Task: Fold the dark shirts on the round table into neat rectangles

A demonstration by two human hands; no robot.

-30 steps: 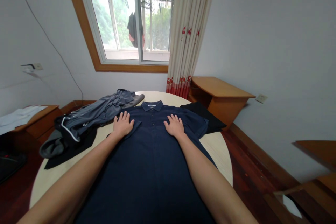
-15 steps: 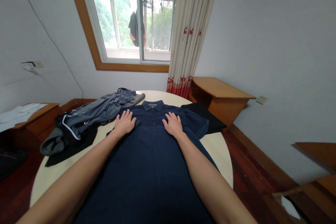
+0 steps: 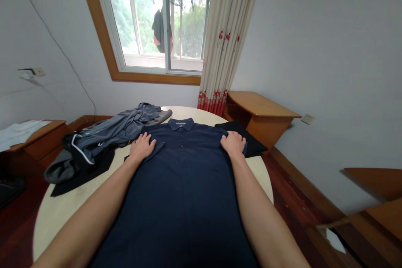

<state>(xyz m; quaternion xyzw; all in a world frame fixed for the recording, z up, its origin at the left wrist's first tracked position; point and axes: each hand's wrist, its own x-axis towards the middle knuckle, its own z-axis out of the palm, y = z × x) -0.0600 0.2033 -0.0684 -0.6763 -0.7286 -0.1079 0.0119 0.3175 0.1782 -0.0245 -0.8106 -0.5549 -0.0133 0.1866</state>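
A dark navy short-sleeved shirt (image 3: 182, 188) with a collar lies spread front side up, its collar toward the window. My left hand (image 3: 142, 147) rests on the sleeve at the left, fingers stretched out and palm down. On the opposite sleeve lies my right hand (image 3: 234, 142), fingers apart and slightly bent over the cloth. Much of that sleeve is hidden under the hand. Neither hand visibly grips the fabric.
The shirt lies on a round pale table (image 3: 264, 176). Grey and black clothes (image 3: 116, 130) are heaped at its left, and a folded black cloth (image 3: 256, 144) is at the right. Behind stand a wooden desk (image 3: 260, 104) and a curtain (image 3: 229, 37).
My right hand has moved right from the shirt's chest onto the sleeve, which now lies more covered. My left hand has shifted slightly left. The view has turned a little.
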